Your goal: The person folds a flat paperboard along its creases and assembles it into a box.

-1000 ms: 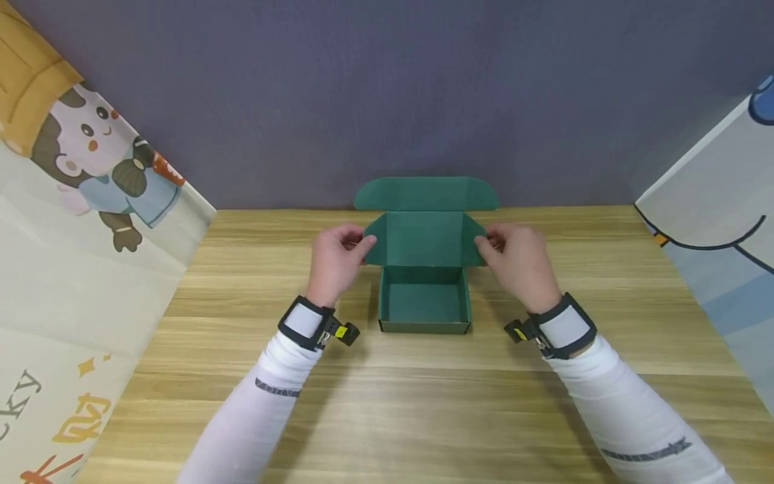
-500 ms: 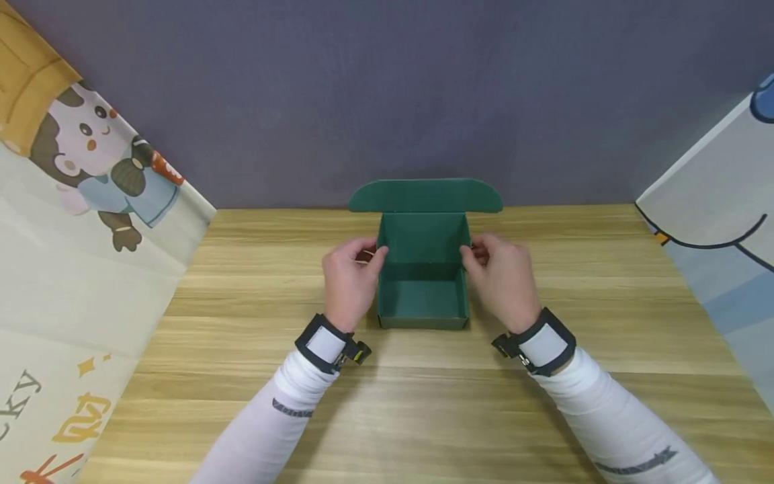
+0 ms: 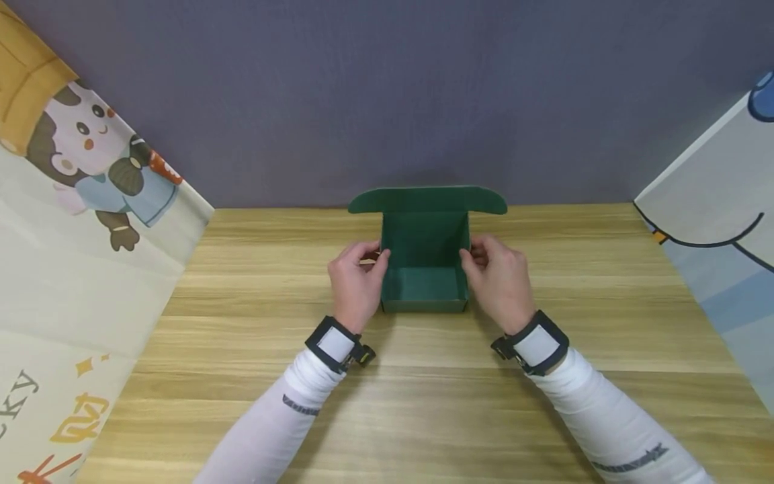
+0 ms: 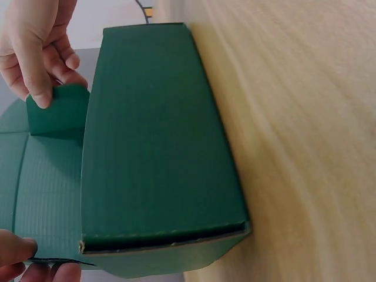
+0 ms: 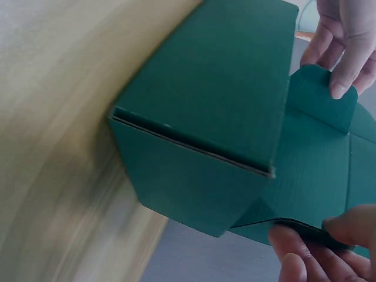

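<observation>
A small green cardboard box (image 3: 425,306) stands on the wooden table with its lid (image 3: 426,235) raised at the back. The lid's front flap (image 3: 427,199) spreads wider than the box at the top. My left hand (image 3: 358,282) pinches the lid's left side flap between thumb and fingers. On the other side, my right hand (image 3: 500,281) pinches the right side flap (image 4: 59,110) in the same way. Both side flaps are folded inward, as the wrist views show. The box's front wall (image 5: 211,76) faces the wrist cameras, and its inside holds nothing visible.
The wood-grain table (image 3: 411,417) extends to both sides and in front of the box. A dark grey-blue backdrop (image 3: 387,101) rises close behind the lid. Printed cartoon sheets (image 3: 109,161) hang at the left and right.
The lid's side flaps have folded in from spread-out to upright, and both hands have moved inward with them. The lid tilts further forward, and the box has shifted slightly away from me.
</observation>
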Demonstrator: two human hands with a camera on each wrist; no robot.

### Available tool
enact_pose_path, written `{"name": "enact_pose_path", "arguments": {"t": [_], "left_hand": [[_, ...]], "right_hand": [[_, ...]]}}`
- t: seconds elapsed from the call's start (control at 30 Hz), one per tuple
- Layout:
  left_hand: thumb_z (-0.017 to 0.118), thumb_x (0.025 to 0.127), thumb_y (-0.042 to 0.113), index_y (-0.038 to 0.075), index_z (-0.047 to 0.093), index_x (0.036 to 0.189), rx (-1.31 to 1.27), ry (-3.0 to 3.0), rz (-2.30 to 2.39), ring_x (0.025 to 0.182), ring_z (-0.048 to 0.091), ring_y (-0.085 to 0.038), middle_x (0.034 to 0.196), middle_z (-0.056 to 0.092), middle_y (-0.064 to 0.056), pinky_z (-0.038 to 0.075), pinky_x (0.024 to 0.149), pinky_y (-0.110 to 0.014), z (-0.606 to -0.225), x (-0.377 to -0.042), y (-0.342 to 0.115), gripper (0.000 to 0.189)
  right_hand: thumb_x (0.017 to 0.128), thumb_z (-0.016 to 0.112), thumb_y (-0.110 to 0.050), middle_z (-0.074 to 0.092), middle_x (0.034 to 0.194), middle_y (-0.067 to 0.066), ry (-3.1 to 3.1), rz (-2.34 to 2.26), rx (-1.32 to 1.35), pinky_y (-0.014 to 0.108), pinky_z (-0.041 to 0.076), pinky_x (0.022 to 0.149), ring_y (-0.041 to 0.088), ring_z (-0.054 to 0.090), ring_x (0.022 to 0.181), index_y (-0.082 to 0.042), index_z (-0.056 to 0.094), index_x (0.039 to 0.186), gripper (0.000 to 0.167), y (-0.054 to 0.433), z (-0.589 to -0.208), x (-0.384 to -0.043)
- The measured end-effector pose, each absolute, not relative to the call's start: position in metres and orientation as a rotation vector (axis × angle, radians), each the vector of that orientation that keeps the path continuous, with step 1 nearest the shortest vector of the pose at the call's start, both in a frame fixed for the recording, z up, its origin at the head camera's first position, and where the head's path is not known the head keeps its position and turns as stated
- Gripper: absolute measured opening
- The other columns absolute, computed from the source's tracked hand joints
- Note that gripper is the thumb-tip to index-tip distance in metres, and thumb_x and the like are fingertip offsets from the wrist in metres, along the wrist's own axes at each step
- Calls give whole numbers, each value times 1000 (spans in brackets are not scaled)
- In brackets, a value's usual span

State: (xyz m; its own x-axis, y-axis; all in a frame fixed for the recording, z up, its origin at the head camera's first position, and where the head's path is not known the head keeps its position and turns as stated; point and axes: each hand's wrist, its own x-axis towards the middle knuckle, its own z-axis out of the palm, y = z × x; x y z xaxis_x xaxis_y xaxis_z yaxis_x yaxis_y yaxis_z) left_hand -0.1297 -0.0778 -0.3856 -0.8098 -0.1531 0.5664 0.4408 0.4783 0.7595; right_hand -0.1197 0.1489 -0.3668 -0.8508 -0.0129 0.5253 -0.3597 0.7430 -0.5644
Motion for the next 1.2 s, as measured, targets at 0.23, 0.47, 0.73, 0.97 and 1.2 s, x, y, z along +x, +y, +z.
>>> {"name": "enact_pose_path", "arguments": {"t": [0.23,0.47,0.73,0.97,1.2], "left_hand": [[74,83,4,1,70,94,-251,-2155,-1356,82,70,-17,92,71,-11,58,69,-22,-394,-130,-77,13],[76,83,9,6,68,95,-220,-2220,-1310,82,71,-15,94,72,-5,58,74,-25,-399,-130,-79,15],[78,81,10,8,69,100,-209,-2259,-1344,85,71,-18,95,73,-3,58,78,-31,-398,-129,-83,21],[80,78,9,10,61,125,-280,-2291,-1435,89,69,-15,95,71,-4,57,80,-29,-400,-131,-89,50],[68,82,-5,15,48,139,-428,-2293,-1623,94,68,-23,100,71,-8,56,87,-37,-403,-137,-106,63]], "right_hand": [[88,70,-16,71,86,10,-2482,977,254,36,58,61,19,68,73,-2,63,103,21,148,-375,-118],[88,71,-18,72,88,10,-2487,980,269,37,58,62,21,68,74,-4,61,103,22,148,-383,-118],[86,74,-23,73,90,7,-2474,1024,276,39,57,66,21,69,76,-6,63,103,26,154,-389,-122],[83,77,-27,74,92,5,-2508,1126,303,39,55,72,21,71,83,-9,59,119,44,162,-393,-125],[85,75,-31,74,99,0,-2548,1339,388,39,44,79,16,64,98,-17,42,142,67,180,-398,-129]]}}
